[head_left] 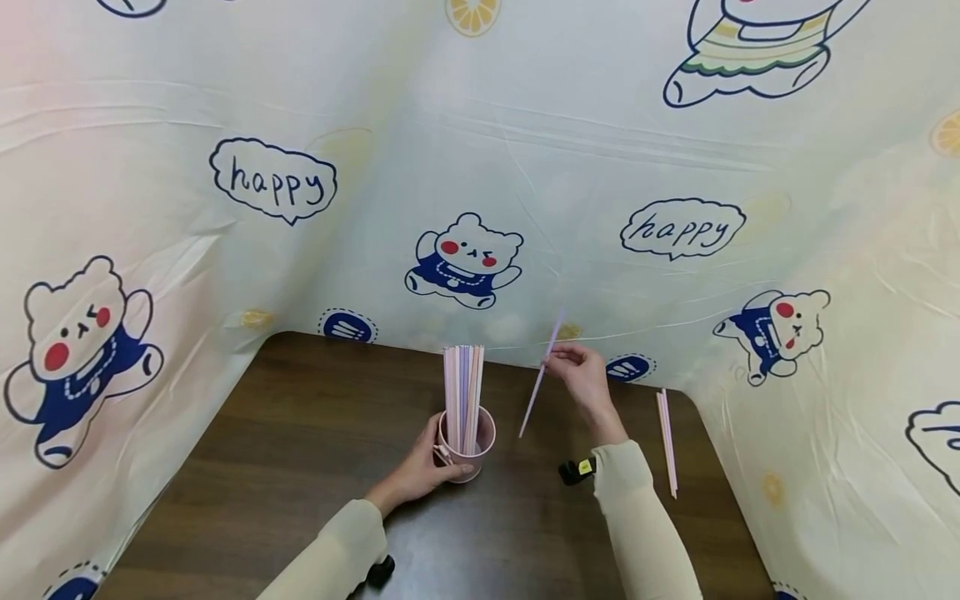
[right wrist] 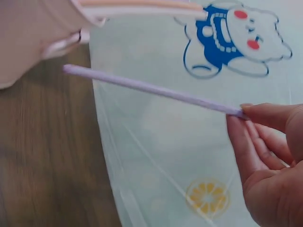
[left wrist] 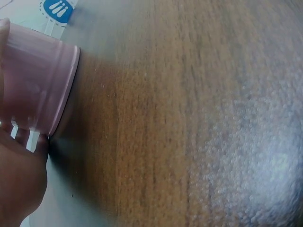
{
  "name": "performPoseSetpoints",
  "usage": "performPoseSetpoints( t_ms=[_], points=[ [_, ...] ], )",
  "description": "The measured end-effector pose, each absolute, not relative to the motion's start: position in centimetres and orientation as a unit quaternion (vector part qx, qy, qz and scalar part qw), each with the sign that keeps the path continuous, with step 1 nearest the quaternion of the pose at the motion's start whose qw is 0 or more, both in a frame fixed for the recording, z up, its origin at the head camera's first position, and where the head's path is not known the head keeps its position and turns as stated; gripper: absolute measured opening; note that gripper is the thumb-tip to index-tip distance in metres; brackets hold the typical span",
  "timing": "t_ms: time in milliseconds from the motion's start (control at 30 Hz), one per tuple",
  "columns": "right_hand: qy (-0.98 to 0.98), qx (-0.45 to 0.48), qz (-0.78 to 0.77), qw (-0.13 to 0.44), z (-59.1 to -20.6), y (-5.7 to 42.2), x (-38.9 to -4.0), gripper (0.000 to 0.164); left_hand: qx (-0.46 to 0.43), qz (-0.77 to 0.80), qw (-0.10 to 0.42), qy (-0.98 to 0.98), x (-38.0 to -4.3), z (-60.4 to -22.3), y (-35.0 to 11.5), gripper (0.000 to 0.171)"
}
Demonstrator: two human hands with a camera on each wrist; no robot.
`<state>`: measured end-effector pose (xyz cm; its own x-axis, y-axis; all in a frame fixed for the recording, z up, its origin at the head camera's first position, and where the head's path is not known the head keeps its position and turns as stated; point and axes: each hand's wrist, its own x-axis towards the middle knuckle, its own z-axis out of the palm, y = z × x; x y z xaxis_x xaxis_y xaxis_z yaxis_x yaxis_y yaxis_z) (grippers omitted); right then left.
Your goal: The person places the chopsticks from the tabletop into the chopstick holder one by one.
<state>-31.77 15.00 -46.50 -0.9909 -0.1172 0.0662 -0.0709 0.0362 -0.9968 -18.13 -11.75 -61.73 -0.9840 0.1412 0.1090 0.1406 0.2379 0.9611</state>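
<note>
A pink cup point(head_left: 476, 467) with a handle stands on the wooden table, holding a bundle of pink, purple and white straws point(head_left: 463, 387). My left hand point(head_left: 415, 472) grips the cup from its left side, thumb across the front; the left wrist view shows the lower cup wall point(left wrist: 33, 78) at the tabletop. To the right of the cup, my right hand point(head_left: 583, 379) pinches a single purple straw point(head_left: 534, 398) between thumb and fingertips. That straw slants, its lower end pointing toward the cup. In the right wrist view its free end is near the blurred cup point(right wrist: 42, 42).
A few loose pinkish straws point(head_left: 667, 446) lie on the table point(head_left: 247, 475) right of my right forearm. A pale printed sheet point(head_left: 375, 250) with bears and "happy" bubbles hangs behind the table and along both sides.
</note>
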Motion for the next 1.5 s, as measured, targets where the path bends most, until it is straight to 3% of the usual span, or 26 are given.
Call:
performPoseSetpoints(
  t_ms=[467, 800, 1500],
  points=[
    [0.694, -0.160, -0.701, -0.027, -46.0, 11.5, -30.3, 0.028, 0.106, 0.615, -0.029, 0.781, -18.4, -61.8, -11.7, 0.097],
    [0.747, -0.212, -0.629, 0.002, -48.9, 9.9, -29.1, 0.015, 0.096, 0.622, -0.002, 0.777, -18.2, -61.6, -11.7, 0.099],
    [0.756, -0.245, -0.606, 0.034, -52.8, 8.9, -28.1, 0.020, 0.096, 0.618, 0.001, 0.780, -18.2, -61.7, -11.6, 0.100]
  ],
)
